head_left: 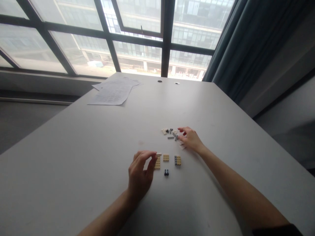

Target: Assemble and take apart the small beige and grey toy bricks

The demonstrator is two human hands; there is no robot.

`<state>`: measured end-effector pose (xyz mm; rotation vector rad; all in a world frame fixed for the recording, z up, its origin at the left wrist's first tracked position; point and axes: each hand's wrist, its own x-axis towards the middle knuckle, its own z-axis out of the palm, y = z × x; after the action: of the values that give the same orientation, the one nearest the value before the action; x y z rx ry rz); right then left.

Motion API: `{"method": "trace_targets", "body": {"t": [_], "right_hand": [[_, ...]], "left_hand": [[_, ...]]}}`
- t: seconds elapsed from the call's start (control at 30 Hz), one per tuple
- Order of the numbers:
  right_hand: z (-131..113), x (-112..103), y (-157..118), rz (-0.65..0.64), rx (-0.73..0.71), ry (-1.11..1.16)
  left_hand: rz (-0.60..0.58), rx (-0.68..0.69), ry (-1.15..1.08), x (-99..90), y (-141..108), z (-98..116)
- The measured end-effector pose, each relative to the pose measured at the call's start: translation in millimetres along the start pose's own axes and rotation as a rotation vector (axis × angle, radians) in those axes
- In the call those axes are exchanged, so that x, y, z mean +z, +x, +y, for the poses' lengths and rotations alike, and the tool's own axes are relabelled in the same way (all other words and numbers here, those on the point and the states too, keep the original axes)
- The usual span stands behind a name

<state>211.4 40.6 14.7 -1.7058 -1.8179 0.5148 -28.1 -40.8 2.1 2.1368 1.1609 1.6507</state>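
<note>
My left hand (142, 168) pinches a small white piece (159, 154) between thumb and forefinger, just above a tan brick plate (157, 163). To its right lie a smaller tan plate (166, 158) and a tan and grey brick block (177, 160). A dark brick piece (166, 172) sits nearer to me. My right hand (190, 139) is at the right edge of a pile of small white, grey and black pieces (172, 132), its fingers apart, with nothing visible between them. White flat pieces (181, 145) lie under that hand.
The pieces rest on a white table (118, 124). Printed papers (113, 92) lie at its far left. Two round holes are near the far edge, before a large window (137, 55). A dark curtain (236, 49) hangs at the right.
</note>
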Motion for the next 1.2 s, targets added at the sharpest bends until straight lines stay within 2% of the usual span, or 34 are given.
{"method": "trace_targets", "body": {"t": [0.23, 0.4, 0.57, 0.7, 0.77, 0.8, 0.87, 0.93, 1.07, 1.13, 1.2], "right_hand": [[-2, 7, 2, -0.008, 0.044, -0.047], [-4, 9, 1, -0.014, 0.049, -0.032], [-5, 10, -1, -0.018, 0.070, 0.084], [-10, 1, -8, 0.033, 0.098, 0.216], [-14, -7, -18, 0.059, 0.136, 0.390], [-17, -11, -24, 0.061, 0.171, 0.550], [-22, -19, -42, 0.017, 0.244, 0.863], [-26, -23, -63, -0.021, 0.320, 1.019], [-31, -20, -100, -0.061, 0.440, 1.144], [-32, -15, -113, -0.064, 0.450, 1.149], [-33, -11, -121, -0.042, 0.385, 1.087]], "left_hand": [[-0.025, -0.031, -0.029, 2.2, -2, 2], [-0.044, 0.022, -0.008, 1.8, 1, 4], [-0.067, 0.046, -0.013, 2.0, 3, 4], [-0.073, 0.041, -0.033, 0.9, 2, 4], [-0.066, 0.013, -0.077, 0.5, 2, 6], [-0.059, -0.006, -0.109, 0.6, 2, 8], [-0.041, -0.067, -0.183, 1.7, 0, 13], [-0.031, -0.160, -0.256, 4.1, -4, 20], [-0.089, -0.325, -0.341, 9.6, -12, 32], [-0.131, -0.338, -0.330, 10.6, -14, 37], [-0.149, -0.286, -0.273, 9.9, -13, 39]]}}
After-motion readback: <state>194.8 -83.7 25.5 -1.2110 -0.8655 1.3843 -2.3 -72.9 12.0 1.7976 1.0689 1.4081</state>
